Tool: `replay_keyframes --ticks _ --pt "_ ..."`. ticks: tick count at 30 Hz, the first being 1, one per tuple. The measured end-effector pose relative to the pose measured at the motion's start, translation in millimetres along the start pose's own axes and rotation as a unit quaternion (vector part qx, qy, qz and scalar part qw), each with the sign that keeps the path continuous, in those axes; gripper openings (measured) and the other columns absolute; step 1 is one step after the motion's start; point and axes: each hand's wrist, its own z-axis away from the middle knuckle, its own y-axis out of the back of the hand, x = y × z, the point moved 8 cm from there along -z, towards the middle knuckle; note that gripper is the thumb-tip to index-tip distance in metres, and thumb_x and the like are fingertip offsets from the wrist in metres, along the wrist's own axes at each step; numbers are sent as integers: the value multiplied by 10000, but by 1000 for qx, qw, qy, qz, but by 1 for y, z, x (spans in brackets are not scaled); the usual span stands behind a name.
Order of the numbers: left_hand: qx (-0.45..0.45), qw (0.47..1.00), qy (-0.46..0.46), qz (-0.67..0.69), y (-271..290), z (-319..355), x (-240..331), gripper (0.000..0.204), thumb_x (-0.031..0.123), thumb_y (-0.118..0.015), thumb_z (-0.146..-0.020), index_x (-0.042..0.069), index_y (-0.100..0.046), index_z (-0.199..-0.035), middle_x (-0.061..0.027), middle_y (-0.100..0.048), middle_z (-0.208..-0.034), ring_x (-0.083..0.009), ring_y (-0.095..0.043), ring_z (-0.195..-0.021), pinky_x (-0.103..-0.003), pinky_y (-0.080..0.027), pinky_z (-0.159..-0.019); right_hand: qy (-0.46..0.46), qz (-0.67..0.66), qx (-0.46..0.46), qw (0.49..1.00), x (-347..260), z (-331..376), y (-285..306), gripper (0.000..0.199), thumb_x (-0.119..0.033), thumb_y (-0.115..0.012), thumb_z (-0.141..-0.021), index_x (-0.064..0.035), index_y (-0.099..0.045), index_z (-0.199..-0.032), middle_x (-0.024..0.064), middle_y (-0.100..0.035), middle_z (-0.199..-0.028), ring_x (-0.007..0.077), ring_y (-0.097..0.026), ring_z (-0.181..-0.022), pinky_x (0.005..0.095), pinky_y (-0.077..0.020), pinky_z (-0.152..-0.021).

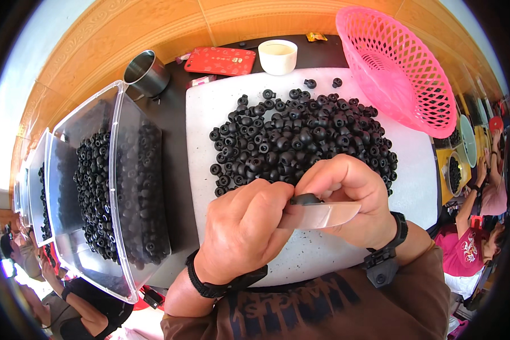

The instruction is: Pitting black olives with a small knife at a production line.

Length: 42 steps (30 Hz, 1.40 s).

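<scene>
My left hand [241, 229] is closed around a knife, whose bare blade [326, 215] points to the right in front of my right palm. Its handle is hidden in my fist. My right hand [351, 195] is curled, fingers bent, pinching a small round black piece [306, 199] just above the blade. Both hands meet at this piece, over the near side of a heap of small black round pieces with holes [300, 133]. The heap lies on a white cutting board [201, 113], where dark crumbs are scattered under my hands.
Left of the board stands a clear plastic bin [119, 170] holding many black pieces. Behind are a metal cup [146, 73], a red phone [220, 61] and a white cup [277, 56]. A pink basket [396, 68] leans over the right corner. Other people work on both sides.
</scene>
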Motion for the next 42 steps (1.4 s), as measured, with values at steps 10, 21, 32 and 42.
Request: replay_keyframes --ticks 10,21,32,42 --pt "-18 985 163 -49 -4 3 -43 204 -27 -569 -734 -7 -517 -930 -127 -532 -687 -320 -523 -566 -366 -445 -507 85 182 -197 960 -25 13 -45 207 -134 -711 -733 -70 -605 -900 80 -618 -827 240 -612 -734 300 -497 -630" --pt "-35 798 324 507 -6 20 -31 128 153 -514 -888 32 -533 -924 53 -475 -732 -28 -413 -645 -171 -339 -574 73 78 -13 994 -15 1 -9 198 -14 -667 -776 7 -569 -947 77 -600 -849 117 -559 -703 227 -444 -636" --pt "-136 773 312 536 -13 14 -14 196 243 -526 -914 63 -491 -843 70 -406 -684 -6 -346 -617 -175 -292 -519 104 210 -31 972 -11 -2 -14 208 -5 -660 -768 -5 -559 -950 67 -583 -845 100 -521 -667 217 -418 -613" --pt "33 644 381 663 -42 31 -62 182 241 -441 -922 82 -492 -849 17 -453 -601 -48 -311 -422 -202 -251 -367 -85 152 7 985 -31 -60 -74 193 -126 -598 -813 -32 -514 -959 28 -550 -736 40 -469 -542 162 -371 -465"
